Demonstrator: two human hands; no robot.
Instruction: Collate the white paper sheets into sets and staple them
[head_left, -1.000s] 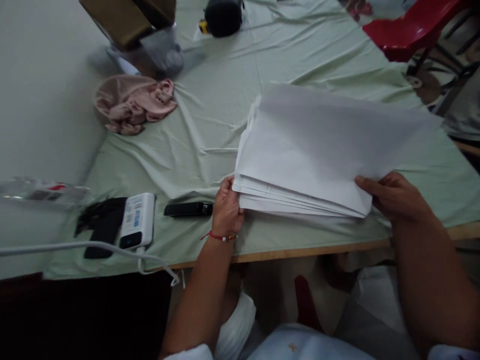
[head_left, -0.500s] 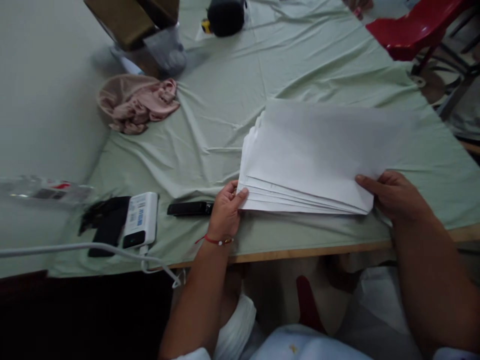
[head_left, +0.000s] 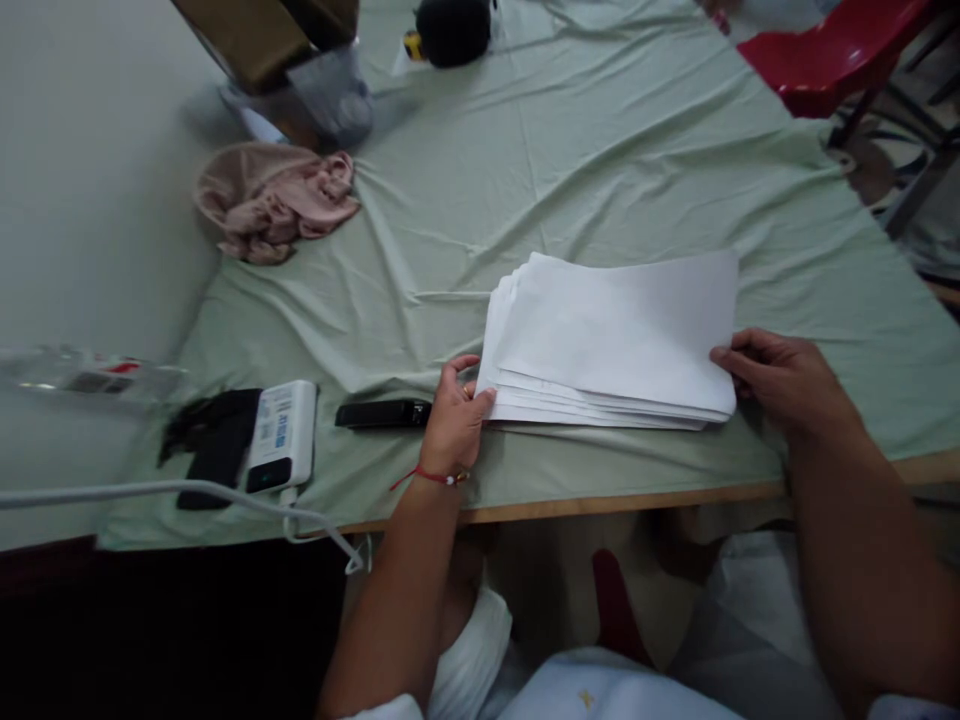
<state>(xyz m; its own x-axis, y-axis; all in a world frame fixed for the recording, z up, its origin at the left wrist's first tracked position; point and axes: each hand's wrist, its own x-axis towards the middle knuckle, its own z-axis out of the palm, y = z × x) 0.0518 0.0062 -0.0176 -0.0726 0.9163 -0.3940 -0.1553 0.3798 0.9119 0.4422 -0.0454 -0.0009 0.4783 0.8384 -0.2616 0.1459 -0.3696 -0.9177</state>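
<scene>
A stack of white paper sheets (head_left: 615, 325) lies near the table's front edge, its layers slightly fanned at the left and along the near side. The top sheet bows up a little toward its far right corner. At the stack's left edge, my left hand (head_left: 456, 415) is closed, thumb on top and fingers beneath. My right hand (head_left: 784, 375) pinches the right edge between thumb and fingers. Just left of my left hand lies a black stapler-like object (head_left: 381, 413), its right end partly hidden by the hand.
A light green cloth (head_left: 600, 130) covers the table. To the left are a white power bank (head_left: 283, 435) with a cable and a dark flat item (head_left: 217, 455). Farther back are a pink cloth (head_left: 289, 205), a box (head_left: 255, 45) and a black case (head_left: 454, 30). A red chair (head_left: 832, 60) stands at right.
The far right part of the top paper has come in toward me and to the left, so the stack looks smaller and more even. My hands have barely shifted.
</scene>
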